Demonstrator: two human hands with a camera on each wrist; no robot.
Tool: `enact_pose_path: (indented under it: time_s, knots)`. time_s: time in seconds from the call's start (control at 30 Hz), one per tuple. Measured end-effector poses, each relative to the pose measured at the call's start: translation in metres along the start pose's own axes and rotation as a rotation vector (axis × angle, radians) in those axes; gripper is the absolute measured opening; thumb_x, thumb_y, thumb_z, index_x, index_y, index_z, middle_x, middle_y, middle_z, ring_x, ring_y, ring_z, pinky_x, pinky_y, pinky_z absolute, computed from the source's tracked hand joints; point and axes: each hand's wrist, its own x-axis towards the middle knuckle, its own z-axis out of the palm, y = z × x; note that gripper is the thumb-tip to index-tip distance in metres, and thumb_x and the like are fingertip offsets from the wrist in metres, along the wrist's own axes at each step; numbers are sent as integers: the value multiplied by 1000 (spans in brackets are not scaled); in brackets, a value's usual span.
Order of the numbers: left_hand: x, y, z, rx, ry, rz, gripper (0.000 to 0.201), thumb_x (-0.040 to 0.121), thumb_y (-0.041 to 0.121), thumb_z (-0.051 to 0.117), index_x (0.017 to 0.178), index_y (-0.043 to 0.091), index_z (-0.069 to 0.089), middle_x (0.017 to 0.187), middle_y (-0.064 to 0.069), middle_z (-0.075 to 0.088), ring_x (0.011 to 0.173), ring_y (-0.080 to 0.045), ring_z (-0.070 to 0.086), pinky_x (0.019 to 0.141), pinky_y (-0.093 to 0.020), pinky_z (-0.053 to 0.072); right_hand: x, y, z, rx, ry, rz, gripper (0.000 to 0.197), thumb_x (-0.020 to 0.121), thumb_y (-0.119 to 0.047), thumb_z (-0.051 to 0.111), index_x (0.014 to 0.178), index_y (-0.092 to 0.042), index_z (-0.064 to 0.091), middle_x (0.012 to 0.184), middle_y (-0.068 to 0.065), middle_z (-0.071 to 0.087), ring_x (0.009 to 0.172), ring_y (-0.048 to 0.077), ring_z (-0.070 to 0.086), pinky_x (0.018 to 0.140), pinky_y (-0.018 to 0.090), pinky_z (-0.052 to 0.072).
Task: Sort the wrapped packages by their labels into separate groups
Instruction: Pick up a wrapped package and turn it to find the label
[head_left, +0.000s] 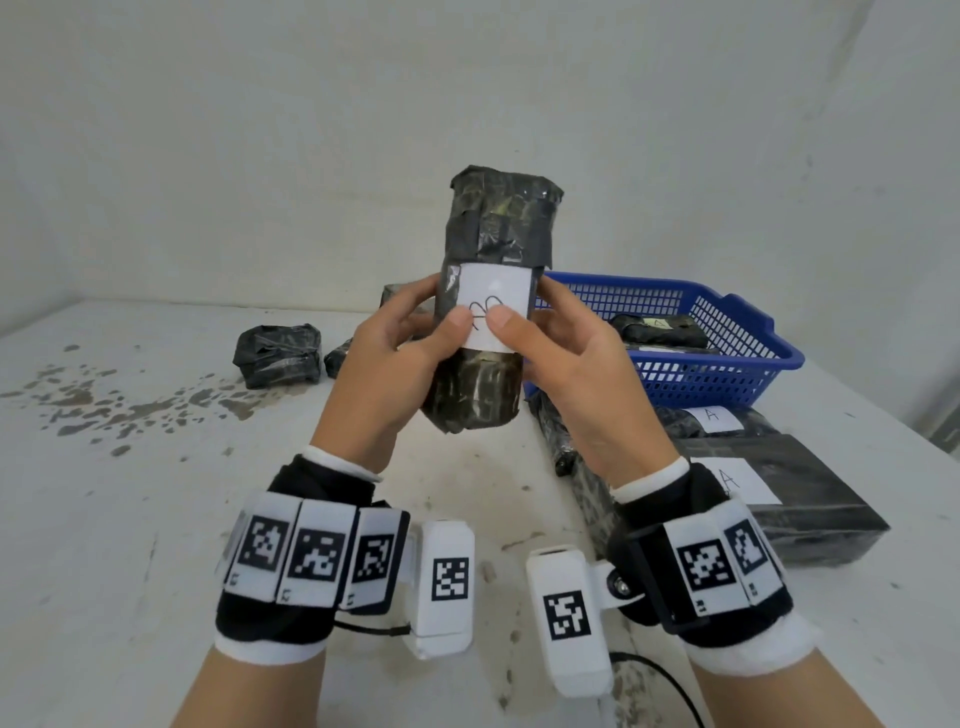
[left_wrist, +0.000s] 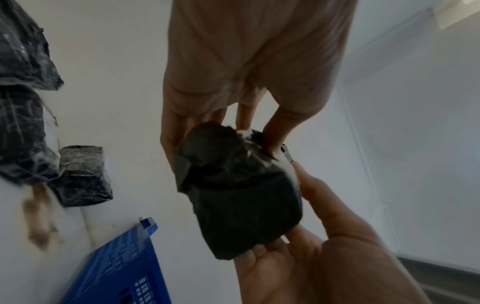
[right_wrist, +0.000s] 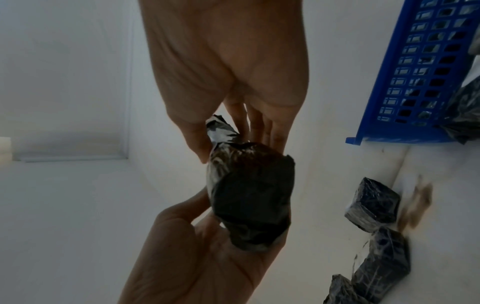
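I hold a tall black-wrapped package (head_left: 488, 244) upright above the white table (head_left: 156, 493). My left hand (head_left: 410, 338) grips its left side and my right hand (head_left: 563, 338) grips its right side. Both thumbs press on its white label (head_left: 498, 291), which bears a handwritten mark partly covered by the thumbs. The left wrist view shows the package (left_wrist: 239, 195) end-on below my left hand (left_wrist: 233, 82). Seen from the right wrist, the package (right_wrist: 252, 195) sits between my right hand (right_wrist: 233, 72) and the other palm.
A blue basket (head_left: 701, 379) at the back right holds wrapped packages (head_left: 660, 330). Two packages with "A" labels (head_left: 719, 420) (head_left: 795, 499) lie in front of it. A small wrapped package (head_left: 278, 356) and another (head_left: 340, 356) sit on the left behind my hands. Brown stains (head_left: 104, 400) mark the table.
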Motion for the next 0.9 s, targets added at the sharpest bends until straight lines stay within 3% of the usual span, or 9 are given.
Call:
enact_pose_path:
  time_s: [0.1,0.17,0.3,0.5,0.6,0.67,0.8,0.9]
  knots:
    - [1,-1,0,1,8,-5,39,89,39,60,123,21,60,112,-5,69,93,-13,69,69,-24,56,0,-1,-1,-19,2,12,45,93,-24,69,137,-20,57,110,9,75,100,22,73,93,46,58]
    - [1,-2,-1,26,20,12,35,90,33,62,122,20,58,111,-5,68,93,-13,67,69,-24,56,-1,-1,-2,-16,2,13,41,92,-29,68,131,-20,61,113,7,74,101,21,73,94,47,58]
    - [1,-2,-1,49,-8,35,35,92,37,58,124,25,56,96,-2,70,80,-4,67,60,-18,53,-2,-3,-2,-36,9,-7,34,96,-27,65,128,-16,63,119,3,72,99,17,73,92,45,59]
    - [0,-2,1,72,15,62,31,93,36,57,121,23,59,96,-3,71,77,-2,68,62,-20,55,-2,-3,-1,-36,13,-19,40,96,-32,63,134,-20,60,119,2,71,102,13,72,86,42,61]
    - [0,-2,2,100,51,91,26,93,36,58,116,25,61,103,-6,71,93,-13,68,78,-35,58,-2,-3,-1,-51,-1,-24,46,91,-39,64,134,-23,60,116,2,72,97,13,73,84,41,61]
    - [0,-2,2,92,46,89,24,95,34,56,116,27,61,105,-2,72,95,-12,68,82,-34,57,-2,-3,0,-57,10,-20,48,89,-46,63,133,-27,60,111,4,73,97,15,73,84,40,61]
    - [-1,-1,3,78,26,109,21,97,32,52,115,29,63,101,-4,73,87,-9,68,78,-29,56,-1,-5,-2,-41,34,-26,35,95,-34,64,128,-23,65,112,8,73,98,23,72,83,38,61]
    - [0,-3,3,96,15,139,21,98,27,52,115,29,64,106,1,73,99,-14,68,87,-30,54,0,-4,-6,7,59,-36,34,93,-28,68,123,-14,67,106,0,74,79,12,69,69,34,57]
